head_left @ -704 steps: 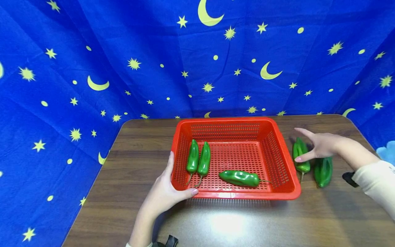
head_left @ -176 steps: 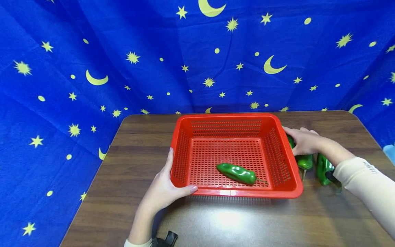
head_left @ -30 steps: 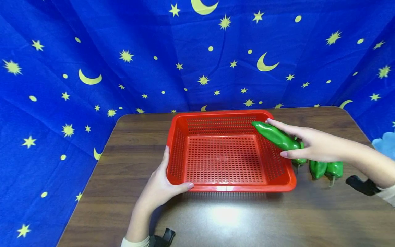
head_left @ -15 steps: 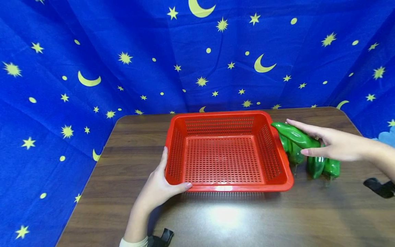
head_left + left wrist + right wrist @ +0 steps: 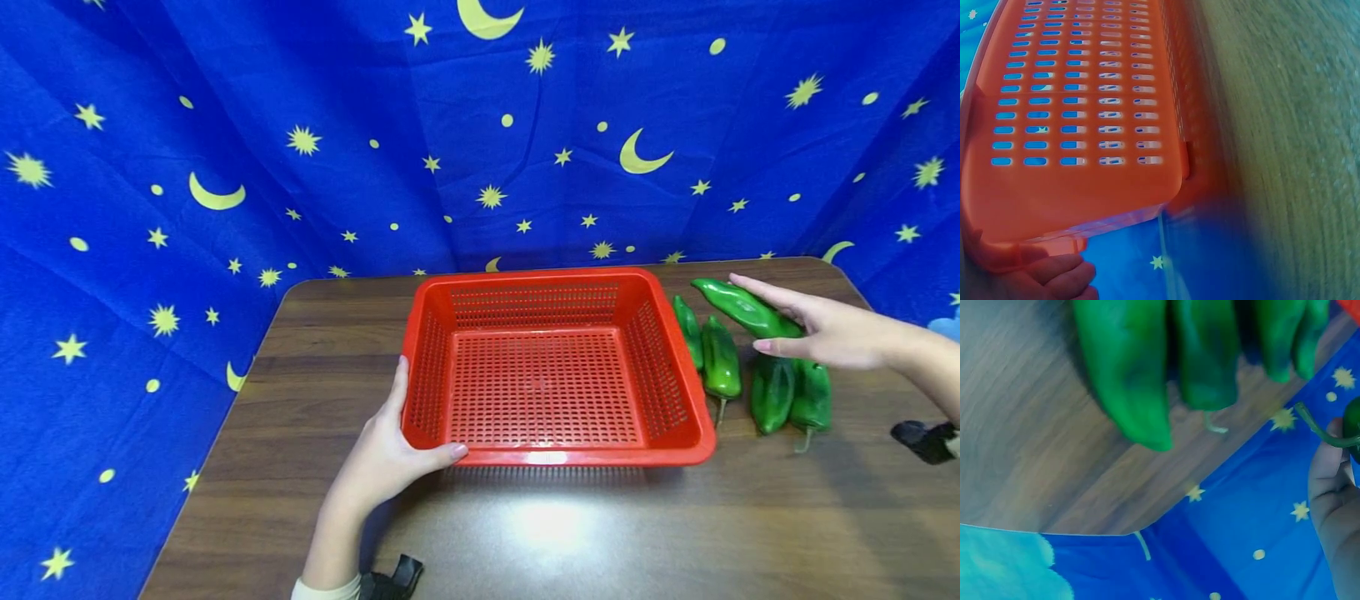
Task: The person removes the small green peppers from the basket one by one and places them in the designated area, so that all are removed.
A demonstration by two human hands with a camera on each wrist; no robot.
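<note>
A red perforated plastic basket (image 5: 600,457) stands on the table, with bare mesh showing across its floor. My left hand (image 5: 390,446) holds its near left corner, thumb over the front rim and fingers along the left side; the left wrist view shows fingertips (image 5: 1069,278) at the rim. To the right of the basket, my right hand (image 5: 836,333) grips a green chili pepper (image 5: 746,310) between thumb and fingers, above several other green peppers (image 5: 722,358) lying side by side. The stem (image 5: 1319,431) of the held pepper sticks out in the right wrist view.
The brown wooden table (image 5: 555,533) reaches back to a blue curtain (image 5: 360,75) with yellow stars and moons. The loose peppers lie close against the basket's right wall. A pale blue shape (image 5: 1004,562) shows beyond the table edge.
Earlier the basket held three peppers, later one; now none is in it. Within the last second my right hand has carried a pepper from the basket's right rim to over the peppers outside.
</note>
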